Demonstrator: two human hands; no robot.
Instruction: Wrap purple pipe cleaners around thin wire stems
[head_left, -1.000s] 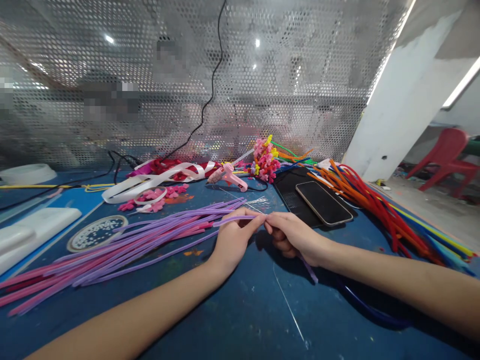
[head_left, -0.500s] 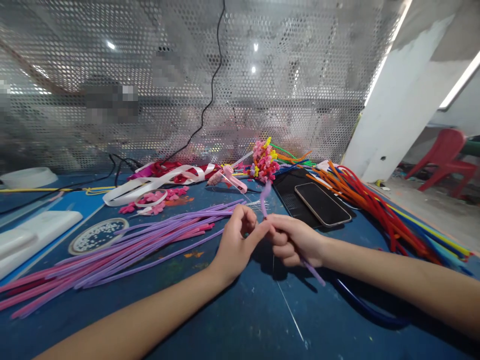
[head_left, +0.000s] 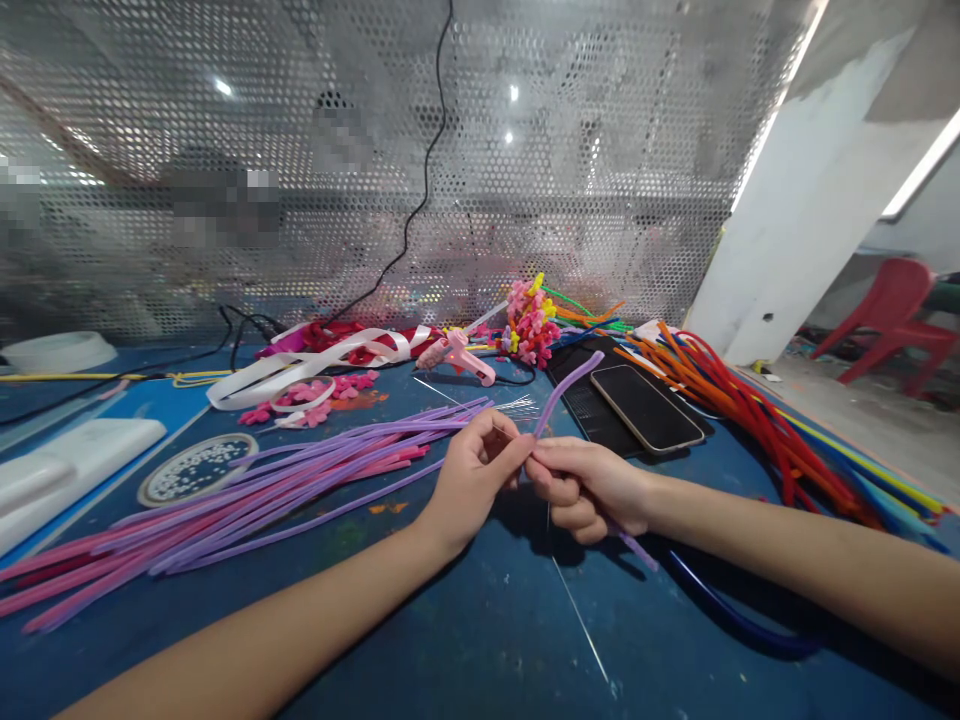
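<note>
A purple pipe cleaner (head_left: pixel 568 387) runs through my closed right hand (head_left: pixel 589 490). One end curves up above the fingertips and the other sticks out below the palm. My left hand (head_left: pixel 480 475) is closed in a pinch, its thumb tip against the pipe cleaner where the right fingers grip it. A thin silvery wire (head_left: pixel 439 390) reaches from the upper left into the left fingers; its end there is hidden. Beside the left hand lies a bundle of purple and pink pipe cleaners (head_left: pixel 300 480). Several thin wires (head_left: pixel 519 405) rest just beyond the hands.
A pink glue gun (head_left: pixel 469 360) and a pipe-cleaner flower bunch (head_left: pixel 531 325) lie behind. At right are a phone (head_left: pixel 646 408) and red and orange pipe cleaners (head_left: pixel 757 415). White ribbon (head_left: pixel 330 360), a dish of white beads (head_left: pixel 196 470) and a white device (head_left: pixel 90 460) are at left.
The pipe cleaner's upper end has swung right and shows longer above my fingers. The thin wire now shows at the upper left of my left hand. Both hands stay close together.
</note>
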